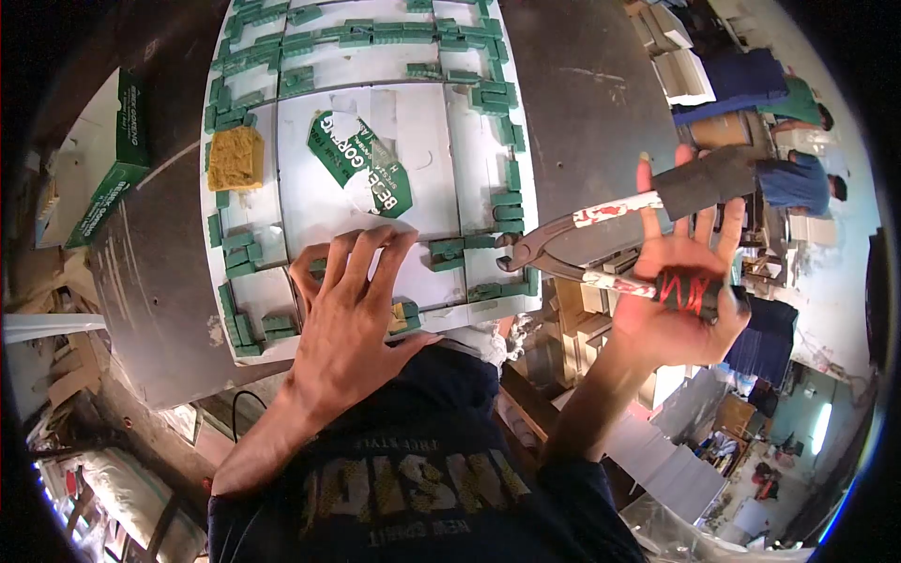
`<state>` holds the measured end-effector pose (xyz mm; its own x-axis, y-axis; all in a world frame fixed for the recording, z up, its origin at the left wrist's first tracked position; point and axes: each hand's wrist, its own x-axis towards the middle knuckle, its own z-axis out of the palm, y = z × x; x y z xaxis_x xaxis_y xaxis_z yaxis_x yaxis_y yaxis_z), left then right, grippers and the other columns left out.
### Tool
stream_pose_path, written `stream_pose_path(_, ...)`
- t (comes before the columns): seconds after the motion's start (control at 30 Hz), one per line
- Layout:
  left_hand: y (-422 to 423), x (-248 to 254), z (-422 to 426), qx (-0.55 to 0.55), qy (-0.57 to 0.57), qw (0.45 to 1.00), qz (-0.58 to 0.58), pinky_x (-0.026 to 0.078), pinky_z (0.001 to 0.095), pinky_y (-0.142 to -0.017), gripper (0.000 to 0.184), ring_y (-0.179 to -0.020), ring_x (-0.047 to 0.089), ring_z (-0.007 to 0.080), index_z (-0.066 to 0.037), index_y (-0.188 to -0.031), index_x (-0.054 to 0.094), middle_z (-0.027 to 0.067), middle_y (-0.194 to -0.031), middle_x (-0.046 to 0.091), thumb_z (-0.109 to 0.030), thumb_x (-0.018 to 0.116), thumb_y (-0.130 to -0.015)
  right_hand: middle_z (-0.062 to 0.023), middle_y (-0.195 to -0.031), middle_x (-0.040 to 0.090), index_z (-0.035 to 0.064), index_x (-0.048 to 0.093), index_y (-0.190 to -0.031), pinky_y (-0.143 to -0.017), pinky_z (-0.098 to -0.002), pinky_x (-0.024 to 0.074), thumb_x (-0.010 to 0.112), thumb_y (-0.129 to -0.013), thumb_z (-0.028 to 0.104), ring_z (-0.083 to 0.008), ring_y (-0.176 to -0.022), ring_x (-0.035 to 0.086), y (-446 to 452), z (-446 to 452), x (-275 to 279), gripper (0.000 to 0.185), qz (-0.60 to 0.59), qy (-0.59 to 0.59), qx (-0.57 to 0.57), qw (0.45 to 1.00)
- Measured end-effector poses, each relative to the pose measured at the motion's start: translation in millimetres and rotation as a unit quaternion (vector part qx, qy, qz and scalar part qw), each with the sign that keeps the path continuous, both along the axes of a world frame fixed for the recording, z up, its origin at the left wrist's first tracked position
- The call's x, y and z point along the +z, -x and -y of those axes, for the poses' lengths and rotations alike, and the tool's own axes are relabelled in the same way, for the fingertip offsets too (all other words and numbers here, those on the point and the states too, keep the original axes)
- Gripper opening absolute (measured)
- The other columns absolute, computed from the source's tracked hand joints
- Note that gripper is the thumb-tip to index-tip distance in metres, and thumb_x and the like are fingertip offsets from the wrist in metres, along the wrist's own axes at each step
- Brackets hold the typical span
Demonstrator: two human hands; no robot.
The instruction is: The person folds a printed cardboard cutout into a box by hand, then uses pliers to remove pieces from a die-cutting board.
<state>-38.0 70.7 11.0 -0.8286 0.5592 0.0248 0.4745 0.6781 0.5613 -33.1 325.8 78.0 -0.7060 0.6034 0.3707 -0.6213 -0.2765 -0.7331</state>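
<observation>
A white board (pixel 249 56) with green blocks (pixel 239 253) fixed along its edges and seams lies on the dark table. My left hand (pixel 347 300) rests over its near part, fingers spread and bent, with nothing visible in them. My right hand (pixel 680 272) holds long-handled pincers (pixel 610 211) to the right of the board, with the handles apart. The pincers' jaws are at the board's right edge, beside green blocks. A yellow sponge-like block (pixel 236 159) sits on the left edge. A torn green label (pixel 357 159) lies in the middle.
On the dark table (pixel 169 281), a green and white box (pixel 103 159) lies at the left. Two people (pixel 798 183) are in the background at the right, near stacked boxes (pixel 678 75) and dark cloth. Wooden pieces stand right of the table.
</observation>
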Motion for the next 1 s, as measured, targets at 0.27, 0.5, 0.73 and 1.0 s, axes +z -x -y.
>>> stream_pose_path(0.27, -1.2, -0.6, 0.6, 0.014, 0.002, 1.0, 0.007, 0.023, 0.0517, -0.112, 0.103, -0.134, 0.04, 0.0334, -0.014, -0.145, 0.046, 0.0096, -0.143, 0.046, -0.038, 0.094, -0.057, -0.0251, -0.16, 0.02, 0.0027, 0.04, -0.145, -0.118, -0.0704, 0.0174, 0.076, -0.078, 0.024, -0.0473, -0.149, 0.017, -12.9, 19.3, 1.9, 0.079, -0.008, -0.169, 0.065, 0.983)
stream_pose_path(0.5, 20.5, 3.2, -1.9, -0.061, -0.087, 0.994, -0.002, 0.035, 0.0516, -0.106, 0.083, -0.122, 0.054, 0.0319, -0.008, -0.145, 0.048, 0.0154, -0.131, 0.059, -0.025, 0.087, -0.073, -0.0256, -0.162, 0.019, 0.0125, 0.055, -0.138, -0.115, -0.0758, 0.0053, 0.077, -0.078, 0.039, -0.05, -0.15, 0.01, -30.9, 22.3, -12.8, 0.069, -0.021, -0.375, 0.118, 0.919)
stream_pose_path(0.73, 62.5, 17.5, -56.1, -0.144, -0.407, 0.897, 0.097, 0.056, 0.0362, -0.082, 0.045, -0.092, 0.069, 0.0246, 0.001, -0.132, 0.057, 0.0174, -0.114, 0.068, -0.002, 0.07, -0.089, -0.0335, -0.163, 0.004, 0.0139, 0.036, -0.154, -0.116, -0.0715, 0.0079, 0.08, -0.074, 0.042, -0.0551, -0.149, 0.008, -28.6, 46.8, -8.5, 0.096, -0.002, -0.383, 0.158, 0.91)
stream_pose_path(1.0, 79.0, 17.7, -56.6, -0.119, -0.465, 0.876, 0.04, 0.057, 0.0318, -0.072, 0.014, -0.074, 0.071, 0.0159, 0.005, -0.099, 0.069, 0.011, -0.083, 0.072, -0.001, 0.073, -0.087, -0.0363, -0.161, 0.002, 0.0142, 0.0, -0.162, -0.116, -0.0686, 0.011, 0.085, -0.068, 0.043, -0.0531, -0.15, 0.009, -36.7, 75.1, -17.4, 0.13, 0.008, -0.344, 0.062, 0.937)
